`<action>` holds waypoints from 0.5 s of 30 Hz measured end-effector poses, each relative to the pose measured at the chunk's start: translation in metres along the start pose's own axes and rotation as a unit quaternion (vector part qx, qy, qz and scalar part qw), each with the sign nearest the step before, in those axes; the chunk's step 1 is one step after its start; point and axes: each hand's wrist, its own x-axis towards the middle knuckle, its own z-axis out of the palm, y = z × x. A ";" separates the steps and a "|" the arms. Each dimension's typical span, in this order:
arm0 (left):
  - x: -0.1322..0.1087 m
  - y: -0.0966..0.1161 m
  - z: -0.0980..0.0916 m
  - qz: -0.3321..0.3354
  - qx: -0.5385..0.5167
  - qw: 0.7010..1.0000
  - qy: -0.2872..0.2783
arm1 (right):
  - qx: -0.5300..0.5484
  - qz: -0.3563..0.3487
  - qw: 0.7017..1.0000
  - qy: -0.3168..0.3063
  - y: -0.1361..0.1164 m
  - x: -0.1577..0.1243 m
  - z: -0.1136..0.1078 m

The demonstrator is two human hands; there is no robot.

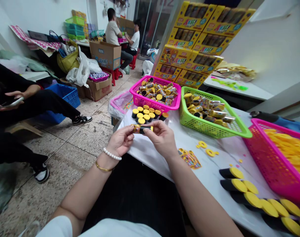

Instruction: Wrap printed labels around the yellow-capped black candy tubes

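Note:
Between my two hands, over the table's near edge, lies a small black and yellow tube, roughly level. My left hand pinches its printed left end, and my right hand holds its black right part between thumb and fingers. Just beyond, a group of black tubs with yellow lids stands upright on the table. Printed cards lie right of my right wrist, with yellow ring-shaped pieces past them. More yellow-lidded black tubs are at the lower right.
A pink basket and a green basket hold small tubes. Another pink basket holds yellow pieces. Yellow boxes are stacked behind. A seated person's legs are at the left; two people sit farther back.

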 end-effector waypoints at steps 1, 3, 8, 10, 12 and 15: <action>0.000 0.000 0.000 -0.002 0.003 1.000 0.001 | -0.024 -0.020 0.999 0.007 0.000 -0.001 0.000; -0.001 0.001 0.000 -0.003 0.010 1.000 -0.002 | -0.078 -0.057 0.995 0.014 -0.001 -0.003 0.000; -0.002 -0.004 0.000 0.033 0.054 0.998 -0.010 | -0.107 -0.078 0.991 0.016 0.002 -0.006 -0.001; -0.003 -0.006 0.000 0.078 0.086 0.993 0.003 | -0.077 -0.066 0.995 0.018 0.002 -0.005 -0.001; -0.005 -0.007 -0.002 0.109 0.120 0.987 0.011 | -0.039 -0.056 0.998 0.018 0.001 -0.005 -0.001; -0.006 -0.005 -0.006 0.109 0.168 0.980 -0.014 | -0.019 -0.059 0.998 0.002 -0.002 -0.004 -0.002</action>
